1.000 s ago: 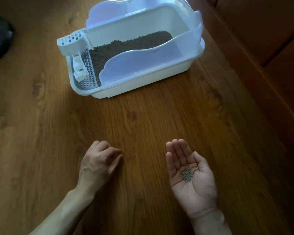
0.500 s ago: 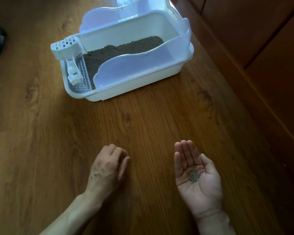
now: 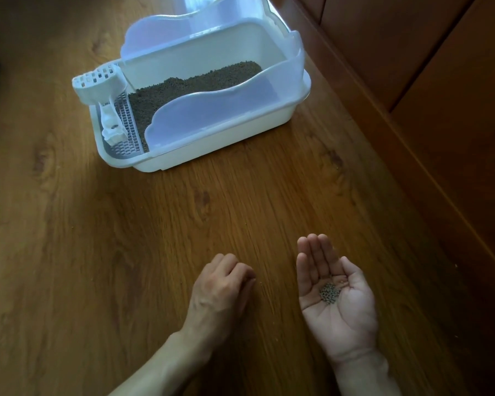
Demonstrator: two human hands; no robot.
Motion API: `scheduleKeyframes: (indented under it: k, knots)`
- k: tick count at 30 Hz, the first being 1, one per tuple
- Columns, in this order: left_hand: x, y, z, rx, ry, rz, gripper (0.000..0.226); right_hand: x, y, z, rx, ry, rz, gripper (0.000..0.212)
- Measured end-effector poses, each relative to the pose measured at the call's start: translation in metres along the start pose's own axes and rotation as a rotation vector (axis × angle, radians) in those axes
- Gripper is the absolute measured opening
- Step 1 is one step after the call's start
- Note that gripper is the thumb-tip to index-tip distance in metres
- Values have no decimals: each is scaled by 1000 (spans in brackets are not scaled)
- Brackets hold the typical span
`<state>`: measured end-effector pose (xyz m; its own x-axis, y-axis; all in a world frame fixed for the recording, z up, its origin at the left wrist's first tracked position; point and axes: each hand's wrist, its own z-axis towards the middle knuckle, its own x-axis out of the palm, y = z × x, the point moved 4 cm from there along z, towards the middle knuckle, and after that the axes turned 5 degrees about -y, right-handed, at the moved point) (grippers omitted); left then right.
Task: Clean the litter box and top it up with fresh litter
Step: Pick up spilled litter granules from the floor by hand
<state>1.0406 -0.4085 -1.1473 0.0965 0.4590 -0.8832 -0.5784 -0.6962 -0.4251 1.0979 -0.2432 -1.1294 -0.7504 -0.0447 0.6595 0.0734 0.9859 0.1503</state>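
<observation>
My right hand (image 3: 336, 298) lies palm up with the fingers straight and close together, and a small heap of grey litter pellets (image 3: 329, 292) sits in the hollow of the palm, held by nothing but the cupped skin. A stray pellet or two lies a little nearer the fingers. My left hand (image 3: 220, 290) is beside it, knuckles up, low over the wooden floor (image 3: 126, 267). Its fingers are curled under loosely, and I cannot tell whether the tips pinch a pellet or hold nothing.

The litter box (image 3: 212, 155) stands well ahead of both hands, more in front of my left one. It is white, with a translucent bluish rim (image 3: 217, 112) rising above its walls. Dark litter (image 3: 195, 84) covers the floor of the box, higher towards the far end. At the end to the left of my left hand, a slotted grate (image 3: 126, 130) runs across the box, and a white scoop (image 3: 100, 81) stands there with its perforated bowl uppermost and its handle down on the grate.

Off to the right of my right hand, dark wooden panelling (image 3: 440, 110) runs along the floor.
</observation>
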Motion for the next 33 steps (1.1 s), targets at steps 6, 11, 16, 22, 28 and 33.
scheduleKeyframes:
  k: [6,11,16,22,28,33]
  knots:
    - [5,3,7,2,23,89,23,-1,5,0,0,4,12,50]
    - [9,-2,12,9,45,142,10,-3,6,-1,5,2,17,51]
    - [15,-12,23,118,118,317,12,-6,7,0,14,9,16,52]
    - [-14,-40,40,-34,-28,148,25,-6,5,3,14,1,3,53]
    - [-37,-97,38,172,-94,-54,24,1,-2,3,72,3,14,50]
    - [-38,-97,37,238,-158,-117,13,6,-3,3,101,65,41,51]
